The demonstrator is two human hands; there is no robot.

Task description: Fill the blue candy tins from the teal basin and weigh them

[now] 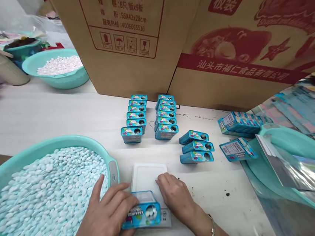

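My left hand [107, 221] grips a small blue candy box [141, 212] that rests on a white digital scale [149, 178] at the near edge of the table. Pale tablets show through the box's round window. My right hand [176, 197] lies on the scale beside the box, fingers bent, touching its right end. A teal basin [65, 141] full of pale blue-white tablets sits just left of my left hand.
Two rows of blue boxes [150, 117] stand behind the scale, with three more [196, 146] and a loose pile [237, 125] to the right. Large cardboard cartons [182, 30] wall off the back. A second teal bowl [58, 70] of white tablets sits far left; a teal tray with foil bags [298, 167] right.
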